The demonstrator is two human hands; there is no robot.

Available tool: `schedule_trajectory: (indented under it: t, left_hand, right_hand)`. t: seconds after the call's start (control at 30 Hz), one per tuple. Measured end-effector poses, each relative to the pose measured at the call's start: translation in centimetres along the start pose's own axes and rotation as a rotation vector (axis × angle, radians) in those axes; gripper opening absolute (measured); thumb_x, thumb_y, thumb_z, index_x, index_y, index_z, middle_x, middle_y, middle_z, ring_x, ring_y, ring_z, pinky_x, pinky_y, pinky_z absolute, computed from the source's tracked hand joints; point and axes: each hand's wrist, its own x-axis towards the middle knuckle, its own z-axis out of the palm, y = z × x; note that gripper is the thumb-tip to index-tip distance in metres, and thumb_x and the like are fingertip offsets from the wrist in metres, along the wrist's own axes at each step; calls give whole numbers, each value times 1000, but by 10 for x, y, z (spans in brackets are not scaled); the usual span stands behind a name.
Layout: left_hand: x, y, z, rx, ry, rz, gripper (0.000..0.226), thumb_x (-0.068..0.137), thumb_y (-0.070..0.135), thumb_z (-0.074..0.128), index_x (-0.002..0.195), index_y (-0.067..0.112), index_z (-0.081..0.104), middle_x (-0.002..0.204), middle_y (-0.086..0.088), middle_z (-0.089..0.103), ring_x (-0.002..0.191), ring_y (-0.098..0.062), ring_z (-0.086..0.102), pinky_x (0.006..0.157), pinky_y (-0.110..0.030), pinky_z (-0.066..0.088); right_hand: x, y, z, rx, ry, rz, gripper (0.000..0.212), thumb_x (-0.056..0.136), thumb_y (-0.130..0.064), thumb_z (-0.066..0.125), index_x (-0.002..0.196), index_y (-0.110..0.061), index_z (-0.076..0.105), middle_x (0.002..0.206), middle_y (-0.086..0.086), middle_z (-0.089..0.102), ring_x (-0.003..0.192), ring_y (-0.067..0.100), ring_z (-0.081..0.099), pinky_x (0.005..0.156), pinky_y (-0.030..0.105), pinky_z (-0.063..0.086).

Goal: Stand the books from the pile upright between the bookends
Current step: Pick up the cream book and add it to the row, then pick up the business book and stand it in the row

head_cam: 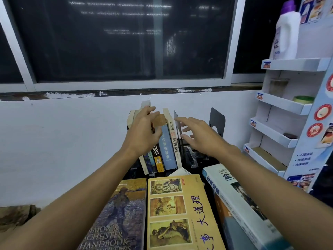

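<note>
Several books stand upright in a row against the wall, among them a light blue book [166, 150] and a white-spined book [173, 139]. My left hand [144, 131] rests against the tops of this row, fingers spread, holding nothing. My right hand [197, 135] hovers open just right of the row, fingers near a thin dark bookend [177, 123]. A second black bookend [218, 121] stands further right. In front lie the pile's books: a yellow book [182, 212], a painted-cover handbook [117, 217] and a thick white-and-blue book [239, 204].
A white cardboard display rack [288, 105] stands at the right with a detergent bottle [286, 33] on top. A dark window fills the wall above. Clear plastic wrapping [192, 157] lies on the dark table between the bookends.
</note>
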Motion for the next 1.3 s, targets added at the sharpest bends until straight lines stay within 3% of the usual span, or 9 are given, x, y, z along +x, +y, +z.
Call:
schedule_trajectory:
  t: [0.13, 0.43, 0.57, 0.73, 0.93, 1.03, 1.13, 1.23, 1.3]
  left_hand:
    - [-30, 19, 9, -84, -27, 56, 45, 97, 21, 62, 141, 17, 56, 148, 4, 46, 141, -13, 38, 116, -31, 33]
    - [-78, 72, 56, -73, -463, -74, 48, 96, 58, 54, 135, 30, 58, 143, 12, 53, 139, -13, 42, 115, -44, 35]
    - [-88, 96, 77, 48, -548, -98, 59, 92, 70, 47, 131, 28, 63, 142, 13, 55, 142, -11, 34, 112, -50, 23]
    - [-100, 107, 97, 72, -627, -56, 39, 93, 71, 43, 90, 38, 64, 101, 15, 57, 132, -13, 41, 102, -48, 26]
    - [-102, 109, 107, -62, -638, -83, 43, 92, 67, 52, 69, 31, 48, 81, 10, 47, 111, -22, 52, 84, -35, 43]
    - [-100, 107, 113, -85, -641, -101, 57, 87, 75, 50, 88, 20, 65, 85, 10, 49, 107, -23, 54, 88, -39, 48]
    - [-94, 103, 120, -105, -664, -124, 89, 69, 95, 36, 123, 30, 65, 114, 8, 60, 118, -17, 53, 97, -46, 50]
    - [-82, 96, 129, -162, -706, -156, 97, 59, 103, 33, 124, 37, 63, 125, 11, 63, 118, -14, 58, 101, -45, 50]
    - [-72, 96, 129, -138, -734, -139, 81, 65, 100, 35, 117, 45, 63, 117, 15, 68, 117, -12, 58, 102, -47, 46]
  right_hand:
    - [-28, 13, -29, -122, -6, -3, 44, 97, -35, 63, 138, -30, 51, 124, -8, 58, 111, 8, 58, 86, 36, 56]
    - [-126, 60, -89, -284, -217, 325, 51, 92, -59, 57, 132, -27, 56, 126, -7, 61, 115, 14, 55, 97, 38, 49]
    - [-170, 72, -103, -353, -252, 464, 53, 90, -65, 55, 121, -23, 60, 116, -5, 63, 106, 18, 58, 85, 33, 48]
    - [-202, 76, -104, -226, -250, 588, 47, 85, -68, 59, 96, -22, 64, 94, -8, 64, 89, 16, 60, 78, 36, 52]
    - [-214, 71, -97, -120, -262, 646, 49, 85, -66, 63, 117, -29, 64, 111, -6, 63, 100, 12, 59, 85, 34, 52]
    - [-215, 67, -95, -129, -226, 677, 49, 85, -63, 65, 118, -27, 63, 115, -4, 61, 101, 13, 57, 85, 35, 51]
    - [-216, 65, -94, -138, -184, 692, 42, 87, -56, 68, 109, -22, 67, 112, -2, 66, 98, 13, 59, 83, 35, 52]
    - [-219, 63, -95, -124, -153, 707, 40, 87, -54, 68, 106, -18, 68, 107, -1, 67, 92, 13, 61, 77, 33, 52]
    - [-222, 62, -97, -75, -133, 732, 39, 87, -52, 70, 108, -20, 68, 102, -2, 66, 89, 11, 62, 69, 26, 49]
